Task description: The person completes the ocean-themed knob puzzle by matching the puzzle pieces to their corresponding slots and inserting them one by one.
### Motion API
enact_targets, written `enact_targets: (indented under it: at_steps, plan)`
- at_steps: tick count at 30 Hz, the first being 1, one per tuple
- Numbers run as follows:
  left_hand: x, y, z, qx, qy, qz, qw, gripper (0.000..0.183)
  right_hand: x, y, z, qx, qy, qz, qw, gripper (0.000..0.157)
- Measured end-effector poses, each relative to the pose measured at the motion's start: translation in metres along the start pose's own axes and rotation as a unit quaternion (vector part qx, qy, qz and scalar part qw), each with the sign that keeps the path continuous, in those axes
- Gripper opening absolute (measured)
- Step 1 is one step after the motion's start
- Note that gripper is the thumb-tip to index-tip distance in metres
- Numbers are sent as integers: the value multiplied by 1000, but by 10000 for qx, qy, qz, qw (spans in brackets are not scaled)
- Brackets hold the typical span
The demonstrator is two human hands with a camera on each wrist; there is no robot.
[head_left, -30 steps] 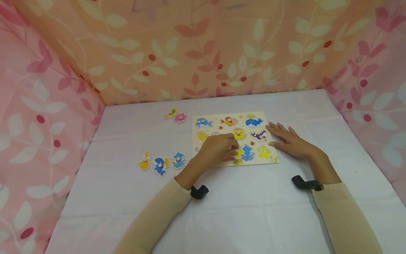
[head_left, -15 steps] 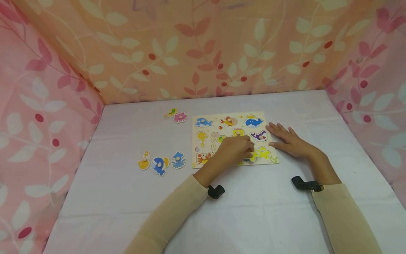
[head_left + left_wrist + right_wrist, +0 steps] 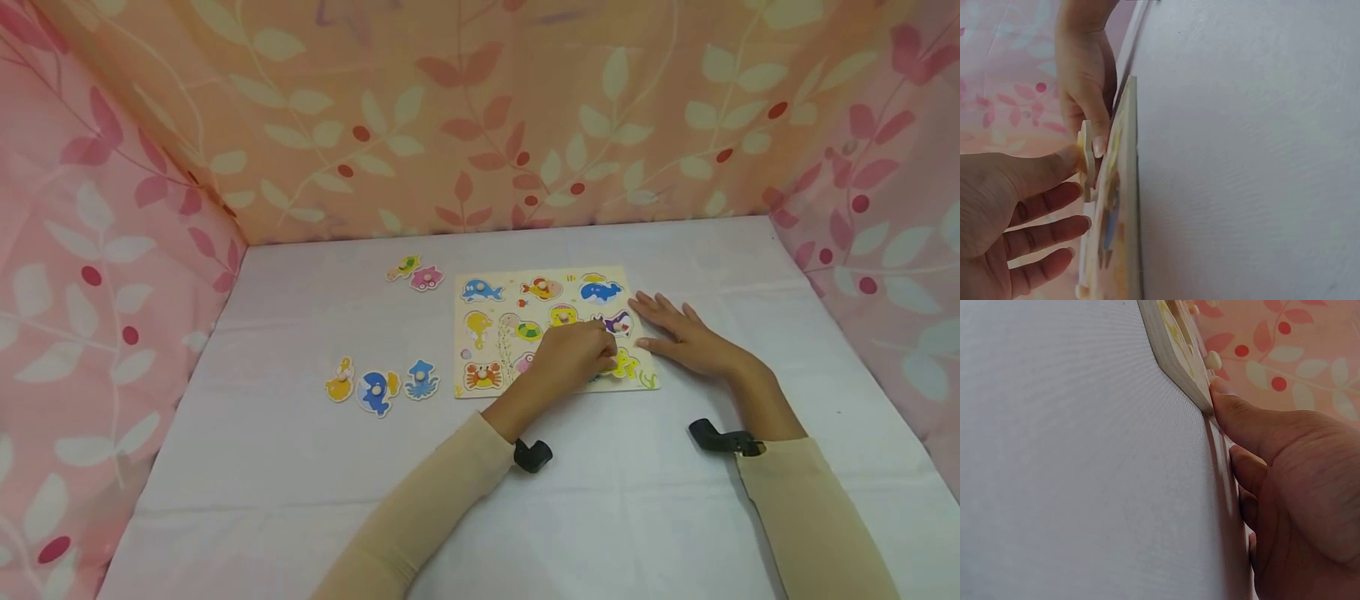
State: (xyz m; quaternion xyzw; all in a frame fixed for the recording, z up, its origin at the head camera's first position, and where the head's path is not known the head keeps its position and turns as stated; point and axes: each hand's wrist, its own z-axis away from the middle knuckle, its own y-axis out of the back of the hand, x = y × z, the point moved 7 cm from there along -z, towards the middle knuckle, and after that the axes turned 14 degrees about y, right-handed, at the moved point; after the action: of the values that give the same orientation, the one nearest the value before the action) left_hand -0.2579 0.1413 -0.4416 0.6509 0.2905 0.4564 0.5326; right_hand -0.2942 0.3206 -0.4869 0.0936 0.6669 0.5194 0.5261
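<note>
The left hand [image 3: 573, 354] pinches a yellow piece [image 3: 1089, 162] with its thumb and a finger. The yellow piece is thin and flat, with a yellow front and a pale wood edge that goes in and out in bumps. It tips up on its side over the board [image 3: 510, 300], at about 4 o'clock from the middle. The hand hides much of its shape. The right hand [image 3: 688, 337] holds nothing; its fingers are spread out at 3 o'clock, touching the edge of the board.

At 8 o'clock on the board sits an orange crab [image 3: 482, 375] with 1 round knob. Off the board, between 8 and 9 o'clock, lies a blue squid [image 3: 422, 382]. A pink fish [image 3: 427, 278] lies near 10 o'clock.
</note>
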Motion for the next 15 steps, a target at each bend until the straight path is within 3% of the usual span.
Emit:
enact_targets:
  at_steps: [9, 15]
  plan:
    - [-2, -6, -3, 147, 290, 358, 9988, 24, -1, 0, -1, -15, -68, 53, 10000, 78]
    - [0, -9, -5, 246, 218, 485, 9983, 22, -1, 0, -1, 13, -35, 48, 10000, 76]
